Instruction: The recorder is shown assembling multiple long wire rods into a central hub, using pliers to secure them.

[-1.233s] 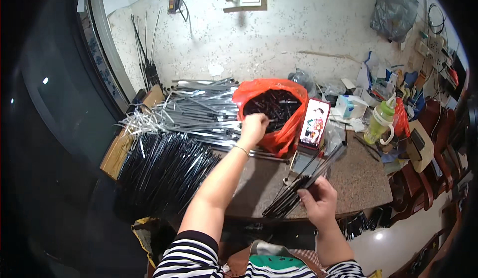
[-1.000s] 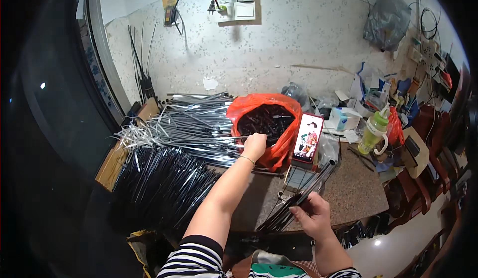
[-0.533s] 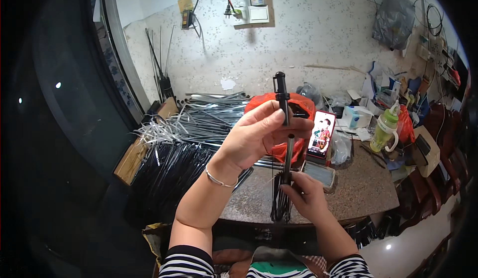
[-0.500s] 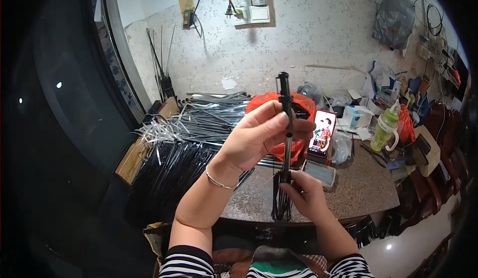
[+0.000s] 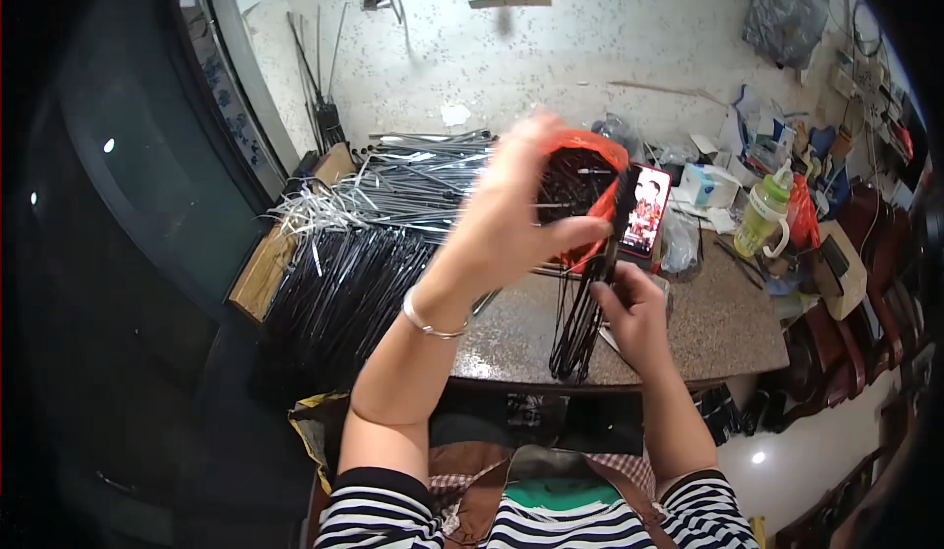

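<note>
The bundle of thin black rods [image 5: 582, 305] is looking long, dark and slightly splayed at its lower end, standing nearly upright over the speckled counter [image 5: 723, 325]. The right hand [image 5: 629, 305] is wrapping its grip around the bundle's middle, so the rods are running up and down through its fingers. The left hand [image 5: 516, 213] is hovering raised just above and to the left, its grip pinching the top of one black rod [image 5: 621, 203]. Behind the left hand an orange bag [image 5: 590, 146] of dark pieces is sitting.
</note>
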